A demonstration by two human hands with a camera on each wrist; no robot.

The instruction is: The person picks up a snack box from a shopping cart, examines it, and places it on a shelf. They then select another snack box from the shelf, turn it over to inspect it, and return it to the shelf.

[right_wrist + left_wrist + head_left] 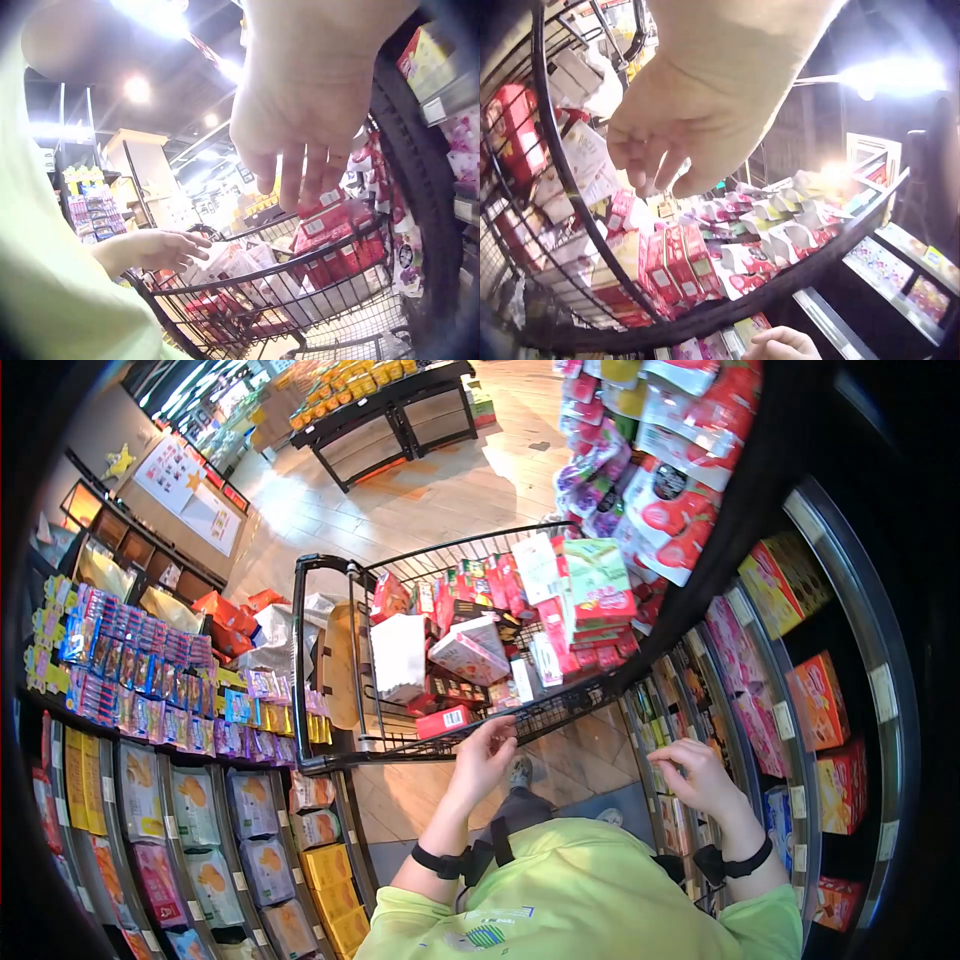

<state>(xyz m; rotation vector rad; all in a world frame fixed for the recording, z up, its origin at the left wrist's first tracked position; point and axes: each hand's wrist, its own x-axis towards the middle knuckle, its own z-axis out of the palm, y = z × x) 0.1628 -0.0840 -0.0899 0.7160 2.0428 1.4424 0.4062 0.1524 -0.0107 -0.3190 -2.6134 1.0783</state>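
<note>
A black wire shopping cart stands in front of the person, loaded with boxes. At its near rim hovers the left hand, fingers loosely bent and holding nothing, close to a red box with a barcode. Farther right, the right hand hangs in the air between cart and shelf, its relaxed fingers empty in the right wrist view too. Inside the cart lie a white box, a printed white-and-pink box, a green-and-red pack and several red boxes.
Shelves with an orange-red box and pink packs line the right side. Hanging strawberry-print bags crowd the cart's far right. To the left are racks of small snack packs above shelved packages. A black display table stands beyond the wooden floor.
</note>
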